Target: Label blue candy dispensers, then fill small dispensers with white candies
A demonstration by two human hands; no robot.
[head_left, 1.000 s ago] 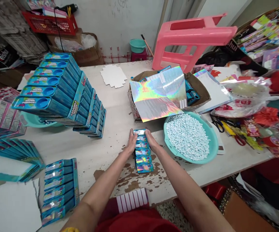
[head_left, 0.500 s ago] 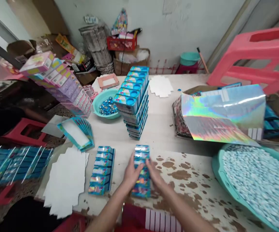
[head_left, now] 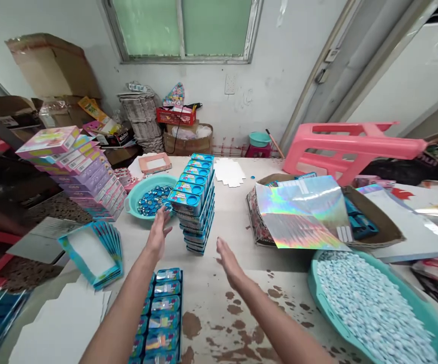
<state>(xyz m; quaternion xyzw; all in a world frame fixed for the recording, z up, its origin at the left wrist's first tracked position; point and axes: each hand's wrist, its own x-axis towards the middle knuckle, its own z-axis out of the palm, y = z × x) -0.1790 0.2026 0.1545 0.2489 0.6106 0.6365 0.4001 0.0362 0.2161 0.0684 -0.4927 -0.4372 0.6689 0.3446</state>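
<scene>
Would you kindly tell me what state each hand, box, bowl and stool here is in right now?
Stacked boxes: closed, piled upright.
Left hand: open, empty, beside that pile.
Right hand: open, empty, above the table.
Flat cartons: folded flat, fanned.
Small bowl: holds blue caps.
Large basin: full of pale pellets.
Cardboard box: open, partly under a shiny sheet.
Pink stool: tipped on its side.
Window: shut.

The stack of boxes [head_left: 196,202] stands between two basins [head_left: 137,194].

The left forearm [head_left: 128,303] hides part of the boxed row [head_left: 165,312].
</scene>
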